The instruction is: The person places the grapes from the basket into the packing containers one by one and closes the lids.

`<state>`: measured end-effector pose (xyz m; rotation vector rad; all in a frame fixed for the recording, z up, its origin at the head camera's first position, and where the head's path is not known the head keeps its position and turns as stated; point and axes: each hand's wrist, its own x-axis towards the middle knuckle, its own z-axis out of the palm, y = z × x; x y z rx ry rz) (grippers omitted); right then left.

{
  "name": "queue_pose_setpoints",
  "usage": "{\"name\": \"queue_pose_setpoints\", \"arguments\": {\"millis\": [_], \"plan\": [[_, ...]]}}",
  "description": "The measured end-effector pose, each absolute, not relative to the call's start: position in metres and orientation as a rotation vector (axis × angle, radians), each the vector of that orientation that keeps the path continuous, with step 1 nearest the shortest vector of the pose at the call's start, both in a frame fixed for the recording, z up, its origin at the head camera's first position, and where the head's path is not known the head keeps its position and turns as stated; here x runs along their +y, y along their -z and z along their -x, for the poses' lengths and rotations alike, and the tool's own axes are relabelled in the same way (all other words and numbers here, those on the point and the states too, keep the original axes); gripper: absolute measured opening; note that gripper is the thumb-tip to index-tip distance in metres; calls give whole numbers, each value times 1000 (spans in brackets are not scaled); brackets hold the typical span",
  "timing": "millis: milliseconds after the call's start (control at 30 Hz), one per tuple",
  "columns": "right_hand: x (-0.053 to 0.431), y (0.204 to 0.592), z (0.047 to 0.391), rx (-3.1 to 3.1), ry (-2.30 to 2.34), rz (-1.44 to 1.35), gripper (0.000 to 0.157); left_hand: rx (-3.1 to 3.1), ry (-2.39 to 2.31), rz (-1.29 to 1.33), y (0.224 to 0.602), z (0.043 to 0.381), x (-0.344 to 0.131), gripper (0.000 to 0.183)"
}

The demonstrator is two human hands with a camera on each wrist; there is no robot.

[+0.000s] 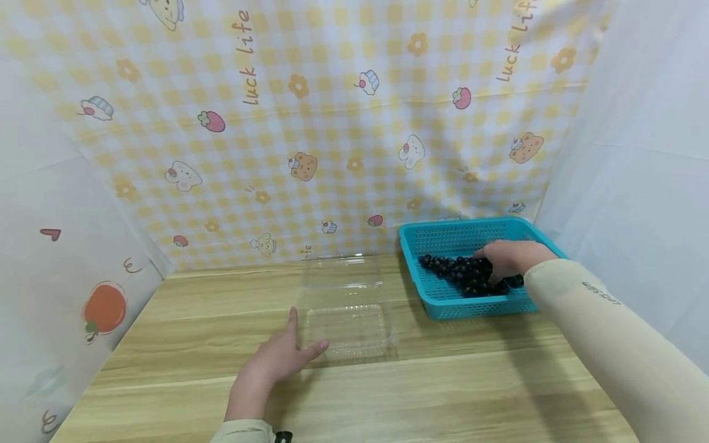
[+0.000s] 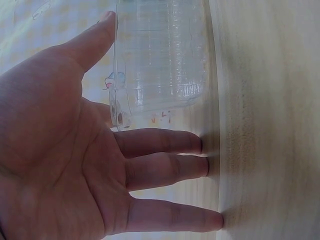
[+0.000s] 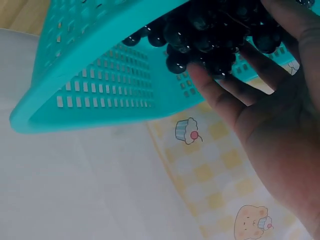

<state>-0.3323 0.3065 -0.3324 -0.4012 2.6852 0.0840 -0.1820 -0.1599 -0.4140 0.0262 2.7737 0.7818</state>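
A clear plastic clamshell container (image 1: 346, 329) lies on the table with its lid (image 1: 343, 271) raised at the back. My left hand (image 1: 279, 357) is at its left side, fingers spread and fairly straight. In the left wrist view, the thumb and index finger are at the container's edge (image 2: 120, 95), and other fingertips reach the tabletop. To the right, a bunch of black grapes (image 1: 468, 274) lies in a turquoise basket (image 1: 443, 303). My right hand (image 1: 512, 255) reaches into that basket. Its spread fingers touch the grapes (image 3: 202, 37) in the right wrist view; some fingertips are hidden among them.
A wood-grain table (image 1: 183, 332) carries everything. Behind it hangs a yellow checked cloth (image 1: 332, 135), close to the basket's back rim. White sheets (image 1: 637, 154) hang at both sides, the right one near the basket.
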Motion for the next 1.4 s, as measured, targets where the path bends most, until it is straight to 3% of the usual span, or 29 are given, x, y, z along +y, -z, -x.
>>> {"name": "queue_pose_setpoints", "arguments": {"millis": [333,933,1400], "plan": [[311,333,330,2717,-147,390,64,2768,-797,-19,415,181,-158,122],[310,338,335,2705,-163,414,74,2759,-779,-2,415,180,-158,127],[315,336,335,2756,-166,508,57,2766,-776,-17,415,183,-159,127]]}}
